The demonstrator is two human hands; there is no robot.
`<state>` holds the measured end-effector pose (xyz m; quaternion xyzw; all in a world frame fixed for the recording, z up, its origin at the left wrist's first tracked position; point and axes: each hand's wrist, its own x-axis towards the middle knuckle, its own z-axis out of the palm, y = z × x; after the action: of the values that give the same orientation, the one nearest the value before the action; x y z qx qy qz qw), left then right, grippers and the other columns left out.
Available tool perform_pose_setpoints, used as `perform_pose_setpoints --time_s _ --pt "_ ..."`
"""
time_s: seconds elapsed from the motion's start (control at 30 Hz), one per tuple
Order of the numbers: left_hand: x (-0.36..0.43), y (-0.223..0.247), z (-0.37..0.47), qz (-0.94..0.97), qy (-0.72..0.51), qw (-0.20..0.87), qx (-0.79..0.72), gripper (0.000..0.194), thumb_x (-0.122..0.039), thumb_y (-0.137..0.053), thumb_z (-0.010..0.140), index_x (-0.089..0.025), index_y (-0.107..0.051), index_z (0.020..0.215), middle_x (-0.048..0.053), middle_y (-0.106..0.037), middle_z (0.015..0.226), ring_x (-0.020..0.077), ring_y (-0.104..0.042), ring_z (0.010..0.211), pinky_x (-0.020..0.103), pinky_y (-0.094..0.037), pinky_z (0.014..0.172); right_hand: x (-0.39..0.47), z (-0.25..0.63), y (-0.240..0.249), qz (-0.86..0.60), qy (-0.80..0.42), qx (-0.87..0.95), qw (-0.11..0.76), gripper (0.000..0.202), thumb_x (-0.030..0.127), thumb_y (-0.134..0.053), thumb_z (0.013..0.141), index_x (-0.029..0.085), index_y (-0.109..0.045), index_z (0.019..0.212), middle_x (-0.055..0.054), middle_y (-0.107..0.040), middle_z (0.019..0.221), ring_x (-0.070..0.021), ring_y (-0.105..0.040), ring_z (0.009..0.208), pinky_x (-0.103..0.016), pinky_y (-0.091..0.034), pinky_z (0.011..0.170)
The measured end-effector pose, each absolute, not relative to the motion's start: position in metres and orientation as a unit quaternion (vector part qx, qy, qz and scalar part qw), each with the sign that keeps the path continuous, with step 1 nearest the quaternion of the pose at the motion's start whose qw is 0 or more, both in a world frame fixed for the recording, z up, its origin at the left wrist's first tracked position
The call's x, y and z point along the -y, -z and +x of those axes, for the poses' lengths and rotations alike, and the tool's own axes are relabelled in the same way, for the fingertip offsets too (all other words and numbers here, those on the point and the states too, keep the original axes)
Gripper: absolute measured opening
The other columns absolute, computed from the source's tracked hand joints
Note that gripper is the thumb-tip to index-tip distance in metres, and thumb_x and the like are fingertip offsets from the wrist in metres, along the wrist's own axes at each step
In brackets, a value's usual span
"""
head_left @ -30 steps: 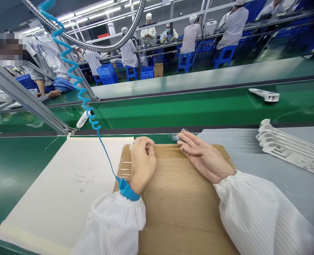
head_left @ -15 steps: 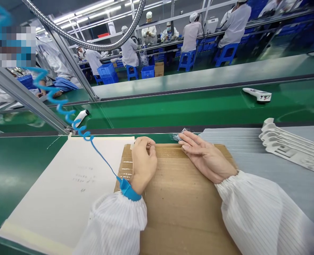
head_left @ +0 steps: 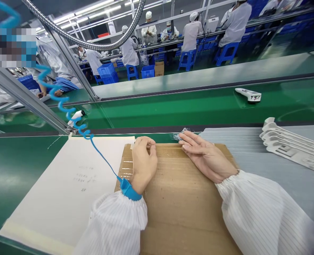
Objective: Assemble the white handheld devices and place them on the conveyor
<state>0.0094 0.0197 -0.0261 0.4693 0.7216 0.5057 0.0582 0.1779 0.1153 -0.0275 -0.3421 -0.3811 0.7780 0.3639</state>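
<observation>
Head view: left hand point(head_left: 143, 163) curled, pinching small tab; right hand point(head_left: 205, 156) flat, fingertips on plastic bag point(head_left: 178, 135). Risk: bag slides off cardboard point(head_left: 178, 205) edge.

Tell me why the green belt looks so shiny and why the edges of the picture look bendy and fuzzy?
In the head view, the ceiling light strips glare off the glossy green belt as pale streaks; the wide lens bows straight rails near the edges; the right sleeve and corners smear, while the left hand, right hand and cardboard sheet in the middle stay sharp.
</observation>
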Motion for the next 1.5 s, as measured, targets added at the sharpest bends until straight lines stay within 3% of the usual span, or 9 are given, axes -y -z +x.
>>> perform_pose_setpoints --time_s 1.17,1.5 --pt "-0.02 0.0255 0.0113 0.467 -0.5 0.067 -0.727 0.02 0.002 -0.055 0.082 -0.016 -0.062 0.084 0.005 -0.063 0.094 0.0147 -0.061 0.084 0.028 -0.051 0.076 -0.1143 0.1751 0.0245 -0.353 -0.783 0.354 0.37 0.042 0.003 -0.077 0.069 0.027 -0.073 0.103 -0.002 -0.068 0.132 -0.021 -0.053 0.136 -0.032 -0.038 0.119" --pt "-0.0203 0.0272 0.0111 0.472 -0.5 0.063 -0.724 0.02 0.002 -0.055 0.081 -0.016 -0.062 0.084 0.005 -0.063 0.094 0.0151 -0.061 0.084 0.028 -0.051 0.075 -0.113 0.175 0.0229 -0.357 -0.784 0.343 0.374 0.04 0.005 -0.079 0.069 0.026 -0.072 0.103 -0.004 -0.066 0.134 -0.0231 -0.052 0.136 -0.036 -0.035 0.121"
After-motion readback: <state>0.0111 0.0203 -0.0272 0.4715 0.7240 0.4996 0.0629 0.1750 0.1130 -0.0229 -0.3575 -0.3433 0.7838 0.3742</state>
